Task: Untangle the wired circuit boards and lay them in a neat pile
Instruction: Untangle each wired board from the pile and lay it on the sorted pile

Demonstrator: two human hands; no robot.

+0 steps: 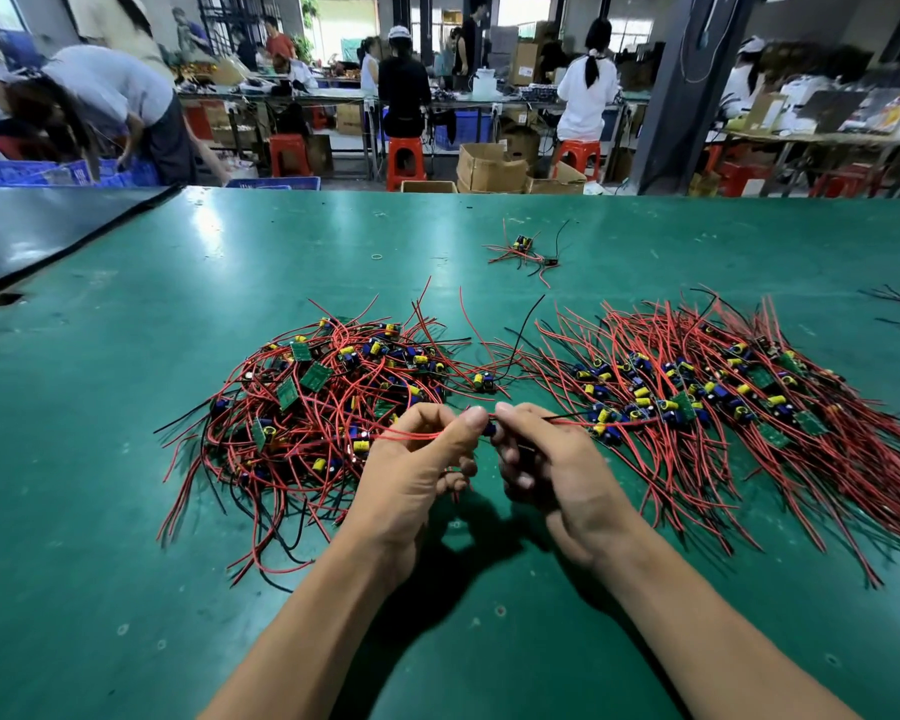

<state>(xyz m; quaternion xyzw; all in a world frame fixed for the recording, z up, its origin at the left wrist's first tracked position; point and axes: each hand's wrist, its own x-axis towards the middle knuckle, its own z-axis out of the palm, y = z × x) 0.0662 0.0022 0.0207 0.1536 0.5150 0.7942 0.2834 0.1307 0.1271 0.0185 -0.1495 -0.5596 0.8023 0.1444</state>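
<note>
Both forearms reach in from the bottom edge over the green table [100, 485]. To their left lies the tangled heap [302, 402] of wired circuit boards — red and black leads crossing at all angles. The left hand [411, 475] pinches a red wire [406, 435] between thumb and forefinger. The right hand [557, 475], fingers curled, pinches one board [491, 430] at its blue component. On the right, the laid-out pile [723, 397] has roughly parallel leads — a stray cluster [523, 249] sits well behind.
</note>
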